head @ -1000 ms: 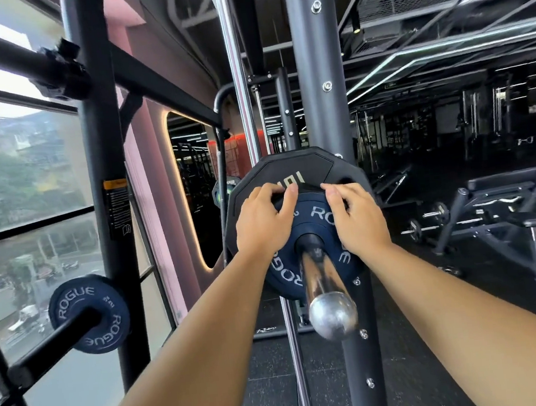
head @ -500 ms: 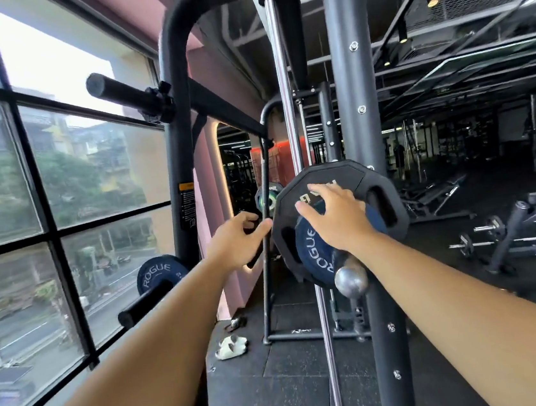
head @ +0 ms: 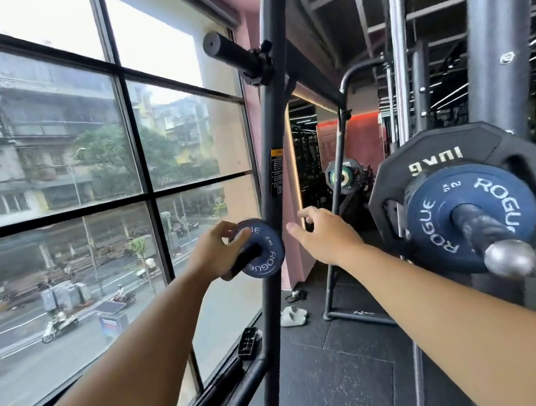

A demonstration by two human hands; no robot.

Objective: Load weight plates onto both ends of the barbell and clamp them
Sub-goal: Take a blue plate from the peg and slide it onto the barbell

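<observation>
The barbell sleeve [head: 483,231] juts toward me at the right, carrying a black 10 kg plate [head: 434,150] with a small blue ROGUE 2 kg plate [head: 435,217] in front of it. I see no clamp on the sleeve. A second small blue ROGUE plate [head: 264,253] sits on a black storage peg of the rack upright [head: 271,155]. My left hand [head: 214,254] grips that plate's left edge, fingers curled round its rim. My right hand [head: 325,238] hovers just right of the plate with fingers spread, touching nothing.
A large window [head: 91,189] fills the left side. An upper storage peg [head: 233,55] sticks out overhead. More pegs [head: 227,381] jut out low near the floor. A thick rack post [head: 495,43] stands behind the loaded plates. White sandals [head: 293,315] lie on the rubber floor.
Both hands left the plates on the barbell and swung left to the storage peg. My left hand has taken hold of the small blue plate there. The view turned left.
</observation>
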